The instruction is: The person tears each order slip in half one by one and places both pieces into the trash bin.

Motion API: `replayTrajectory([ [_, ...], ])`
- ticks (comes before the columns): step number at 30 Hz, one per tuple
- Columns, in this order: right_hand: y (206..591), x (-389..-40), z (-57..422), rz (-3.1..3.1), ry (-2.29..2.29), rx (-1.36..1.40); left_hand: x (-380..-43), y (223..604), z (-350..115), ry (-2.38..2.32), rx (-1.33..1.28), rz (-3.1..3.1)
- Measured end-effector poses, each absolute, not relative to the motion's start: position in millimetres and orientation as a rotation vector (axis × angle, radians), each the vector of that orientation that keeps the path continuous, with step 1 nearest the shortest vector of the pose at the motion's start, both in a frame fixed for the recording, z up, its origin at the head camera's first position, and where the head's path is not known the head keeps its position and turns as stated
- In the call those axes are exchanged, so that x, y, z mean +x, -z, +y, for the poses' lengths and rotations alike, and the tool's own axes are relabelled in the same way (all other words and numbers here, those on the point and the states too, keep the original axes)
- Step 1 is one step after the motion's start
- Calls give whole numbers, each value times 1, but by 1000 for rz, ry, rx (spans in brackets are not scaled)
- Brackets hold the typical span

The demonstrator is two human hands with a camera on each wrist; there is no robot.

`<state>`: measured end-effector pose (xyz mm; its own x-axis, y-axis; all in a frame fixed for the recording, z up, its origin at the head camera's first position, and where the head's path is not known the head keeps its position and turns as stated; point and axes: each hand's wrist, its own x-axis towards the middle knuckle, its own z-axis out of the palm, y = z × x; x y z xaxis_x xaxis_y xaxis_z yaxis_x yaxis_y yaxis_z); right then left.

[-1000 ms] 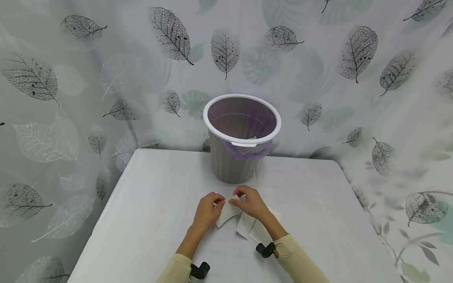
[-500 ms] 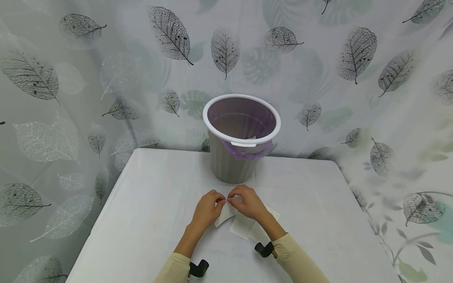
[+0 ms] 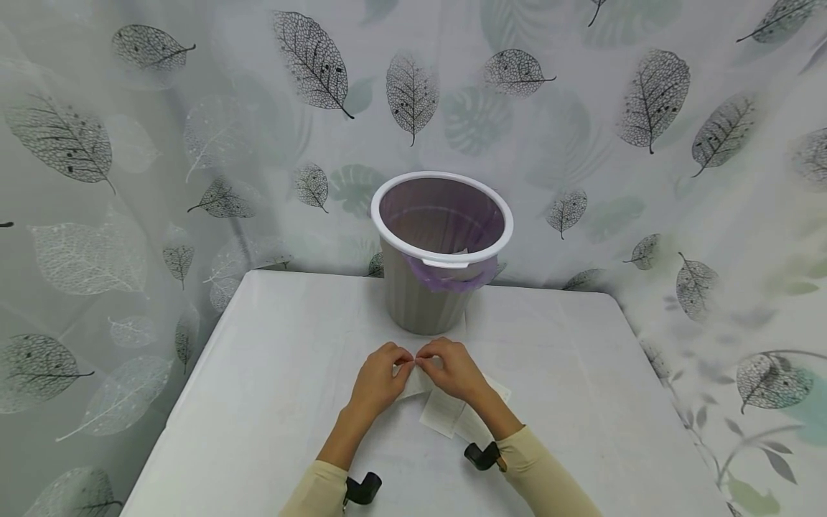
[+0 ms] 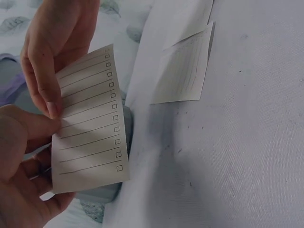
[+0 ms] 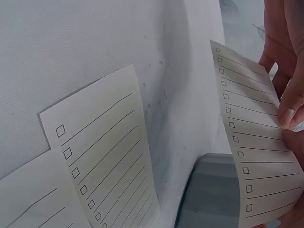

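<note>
Paper [image 4: 88,133], ruled and edged with small boxes, is just below the centre of the head frame, its long axis running from left hand [image 3: 378,379] to right hand [image 3: 451,370]. Both grasp it, fingertips pinching close together near the middle of one long edge, so neither hand is nearer. From that grip the sheet spreads toward the bottom of the head frame — the boxed edge lying farthest from the fingertips. Bin [image 3: 420,305] stands just above the hands in frame; loose sheets [image 3: 442,413] lie lower right.
</note>
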<state>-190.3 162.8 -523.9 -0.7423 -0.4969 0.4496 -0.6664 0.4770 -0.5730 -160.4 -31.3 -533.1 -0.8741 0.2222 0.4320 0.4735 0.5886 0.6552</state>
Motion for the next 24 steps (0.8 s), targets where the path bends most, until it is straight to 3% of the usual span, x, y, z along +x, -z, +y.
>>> replayTrajectory([
  [24, 519, -188, 161, -2438, -1264, 902, -162, 532, -33, 1191, -689, -2308],
])
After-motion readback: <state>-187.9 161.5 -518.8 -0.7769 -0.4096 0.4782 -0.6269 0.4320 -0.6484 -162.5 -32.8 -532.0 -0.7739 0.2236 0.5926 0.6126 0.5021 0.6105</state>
